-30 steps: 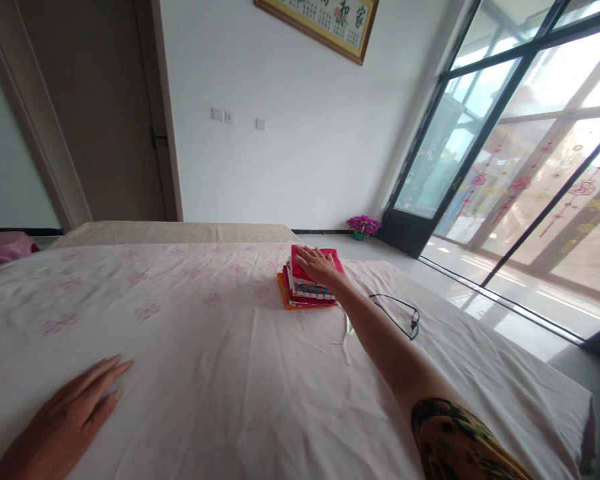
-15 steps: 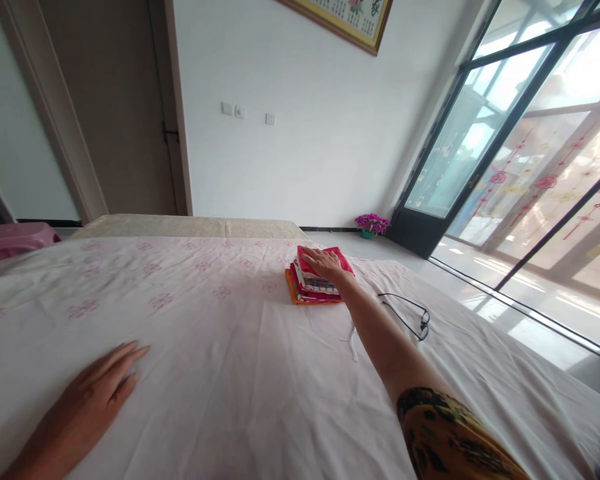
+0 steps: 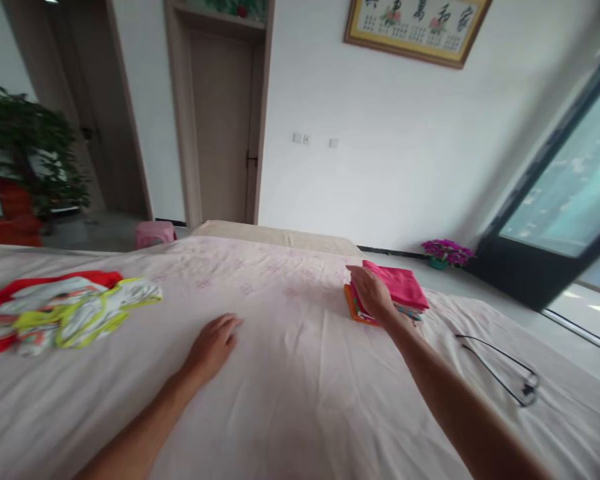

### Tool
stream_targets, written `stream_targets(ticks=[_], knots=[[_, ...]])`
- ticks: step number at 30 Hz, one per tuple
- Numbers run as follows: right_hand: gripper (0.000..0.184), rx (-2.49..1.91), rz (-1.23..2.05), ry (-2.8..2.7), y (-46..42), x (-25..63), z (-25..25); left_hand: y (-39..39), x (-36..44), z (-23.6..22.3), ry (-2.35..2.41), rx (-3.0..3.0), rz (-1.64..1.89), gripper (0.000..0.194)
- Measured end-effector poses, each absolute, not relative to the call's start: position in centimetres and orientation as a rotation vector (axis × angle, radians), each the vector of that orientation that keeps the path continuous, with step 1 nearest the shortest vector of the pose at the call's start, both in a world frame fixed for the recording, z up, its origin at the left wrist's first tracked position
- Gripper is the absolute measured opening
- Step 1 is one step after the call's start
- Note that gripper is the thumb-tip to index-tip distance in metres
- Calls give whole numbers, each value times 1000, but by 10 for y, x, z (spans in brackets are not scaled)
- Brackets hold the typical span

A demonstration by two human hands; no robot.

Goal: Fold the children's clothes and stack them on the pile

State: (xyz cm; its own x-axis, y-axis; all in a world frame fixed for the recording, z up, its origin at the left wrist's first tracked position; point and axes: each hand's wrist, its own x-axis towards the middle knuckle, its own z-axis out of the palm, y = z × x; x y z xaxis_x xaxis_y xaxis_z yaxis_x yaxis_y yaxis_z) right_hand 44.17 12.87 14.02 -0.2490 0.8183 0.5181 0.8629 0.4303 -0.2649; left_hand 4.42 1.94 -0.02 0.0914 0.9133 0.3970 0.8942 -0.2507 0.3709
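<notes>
A small stack of folded cloths (image 3: 397,288), pink on top and orange at the bottom, lies on the pale pink sheet (image 3: 300,393). My right hand (image 3: 375,293) rests on the stack's left side, fingers together and lying flat. My left hand (image 3: 213,343) lies palm down on the sheet near the middle, fingers stretched out, holding nothing. A heap of unfolded cloths (image 3: 60,310) in red, yellow and white sits at the far left of the sheet.
A black cord with a small clip (image 3: 505,367) lies on the sheet to the right of the stack. Beyond the bed are a pink stool (image 3: 154,233), a door, a green plant (image 3: 27,153), a pot of purple flowers (image 3: 445,252) and a glass door at the right.
The view has swung left, bringing the heap of cloths, the plant and the door into sight. My right hand has slid to the stack's left side; my left hand stays flat on the sheet.
</notes>
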Motion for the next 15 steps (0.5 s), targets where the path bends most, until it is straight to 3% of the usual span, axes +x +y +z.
stream_targets(ticks=[7, 15], knots=[[53, -1404, 186, -2537, 50, 353, 41, 17, 35, 12, 2045, 2134, 1017, 39], [47, -1424, 165, -2494, 34, 350, 34, -12, -60, 53, 2781, 1705, 1090, 41]])
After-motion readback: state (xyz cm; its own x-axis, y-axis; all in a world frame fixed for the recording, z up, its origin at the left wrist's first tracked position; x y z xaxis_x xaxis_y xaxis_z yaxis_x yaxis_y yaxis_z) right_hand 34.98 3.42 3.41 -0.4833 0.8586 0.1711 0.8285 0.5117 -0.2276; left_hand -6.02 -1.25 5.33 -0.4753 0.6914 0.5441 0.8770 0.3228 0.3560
